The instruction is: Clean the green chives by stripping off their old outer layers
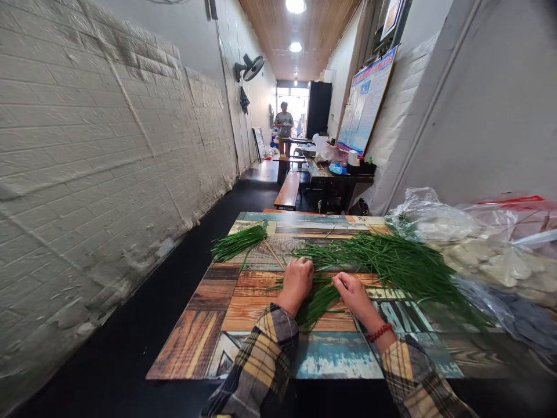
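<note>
My left hand [298, 283] is closed, its fingers curled down around some green chives on the patterned table [261, 313]. Just to its right, my right hand [353, 295] pinches the edge of the same small bunch [319, 305], whose blades fan toward me between both hands. What lies right at the fingertips is partly hidden. A large loose heap of chives [387, 255] spreads behind and to the right of my right hand. At the table's left side rests a neat, aligned bundle of chives [239, 242], with a thin tan stick [273, 253] near its right end.
Clear plastic bags [500, 249] with pale contents crowd the right side beside a grey cloth [526, 316]. Beyond the table stand a wooden bench [289, 190] and a cluttered dark table [335, 174]. A person [284, 123] stands far back. A brick-patterned wall [108, 145] runs along the left.
</note>
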`<move>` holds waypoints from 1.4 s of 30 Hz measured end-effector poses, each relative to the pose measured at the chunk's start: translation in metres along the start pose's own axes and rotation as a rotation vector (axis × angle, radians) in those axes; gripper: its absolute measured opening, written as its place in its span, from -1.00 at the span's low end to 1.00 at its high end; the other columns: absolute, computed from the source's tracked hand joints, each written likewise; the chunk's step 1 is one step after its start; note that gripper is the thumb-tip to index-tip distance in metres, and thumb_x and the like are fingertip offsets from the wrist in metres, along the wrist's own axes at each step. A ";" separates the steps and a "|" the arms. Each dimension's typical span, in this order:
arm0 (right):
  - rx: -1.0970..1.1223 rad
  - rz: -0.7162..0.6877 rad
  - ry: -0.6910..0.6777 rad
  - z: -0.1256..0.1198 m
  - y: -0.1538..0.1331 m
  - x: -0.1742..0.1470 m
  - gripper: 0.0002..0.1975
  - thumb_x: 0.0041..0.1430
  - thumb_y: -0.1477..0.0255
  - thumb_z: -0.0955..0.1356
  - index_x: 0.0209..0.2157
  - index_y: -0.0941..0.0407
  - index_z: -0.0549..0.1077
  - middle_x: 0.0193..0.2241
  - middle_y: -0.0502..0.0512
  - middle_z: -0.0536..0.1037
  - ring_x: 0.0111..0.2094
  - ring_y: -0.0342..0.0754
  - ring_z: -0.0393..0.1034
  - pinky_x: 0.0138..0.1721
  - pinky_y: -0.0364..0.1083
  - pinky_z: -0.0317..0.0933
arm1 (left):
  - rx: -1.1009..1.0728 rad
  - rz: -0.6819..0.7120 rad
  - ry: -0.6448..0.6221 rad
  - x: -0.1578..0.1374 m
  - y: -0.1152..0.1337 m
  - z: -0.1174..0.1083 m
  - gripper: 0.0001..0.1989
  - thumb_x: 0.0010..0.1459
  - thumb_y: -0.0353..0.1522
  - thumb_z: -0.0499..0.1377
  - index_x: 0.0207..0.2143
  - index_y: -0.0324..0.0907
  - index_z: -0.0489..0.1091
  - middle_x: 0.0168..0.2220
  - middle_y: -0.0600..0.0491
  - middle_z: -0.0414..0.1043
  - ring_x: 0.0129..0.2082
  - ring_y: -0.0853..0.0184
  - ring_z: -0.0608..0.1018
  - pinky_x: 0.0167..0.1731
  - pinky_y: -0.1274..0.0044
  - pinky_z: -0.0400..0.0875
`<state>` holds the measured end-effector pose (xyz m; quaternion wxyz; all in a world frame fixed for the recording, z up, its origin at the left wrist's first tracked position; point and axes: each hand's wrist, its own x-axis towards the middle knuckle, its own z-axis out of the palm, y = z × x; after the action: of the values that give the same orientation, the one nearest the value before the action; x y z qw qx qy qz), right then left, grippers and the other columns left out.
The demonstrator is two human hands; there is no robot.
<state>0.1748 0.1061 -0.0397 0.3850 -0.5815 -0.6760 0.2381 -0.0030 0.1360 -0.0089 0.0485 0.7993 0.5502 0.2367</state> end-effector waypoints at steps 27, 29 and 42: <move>0.346 0.123 0.011 0.001 0.004 -0.002 -0.63 0.15 0.08 0.23 -0.39 0.10 0.42 -0.60 -0.05 0.42 -0.68 -0.14 0.28 -0.65 -0.17 0.17 | -1.106 -0.241 0.017 0.012 -0.003 0.009 -0.80 -0.02 -0.29 0.16 -0.54 -0.28 0.36 -0.64 0.17 0.23 -0.61 0.52 0.22 -0.58 0.65 0.07; 0.303 0.075 0.048 0.000 0.003 -0.001 -0.63 0.17 0.10 0.22 -0.38 0.11 0.45 -0.59 -0.02 0.44 -0.58 -0.09 0.34 -0.54 -0.14 0.25 | -1.070 -0.217 -0.027 0.011 -0.002 0.009 -0.79 -0.01 -0.29 0.14 -0.55 -0.28 0.34 -0.64 0.17 0.20 -0.61 0.52 0.20 -0.57 0.64 0.06; 0.252 -0.121 0.193 -0.007 0.001 0.003 -0.68 0.20 0.21 0.24 -0.41 0.12 0.49 -0.26 0.15 0.57 -0.20 0.03 0.43 -0.14 -0.02 0.25 | -0.791 -0.056 -0.148 0.008 -0.002 0.014 -0.85 0.01 -0.40 0.06 -0.57 -0.26 0.31 -0.61 0.15 0.23 -0.56 0.49 0.24 -0.53 0.65 0.11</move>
<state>0.1813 0.1086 -0.0356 0.5316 -0.5071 -0.6345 0.2403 0.0035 0.1469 -0.0198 0.3982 0.7185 0.4335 0.3706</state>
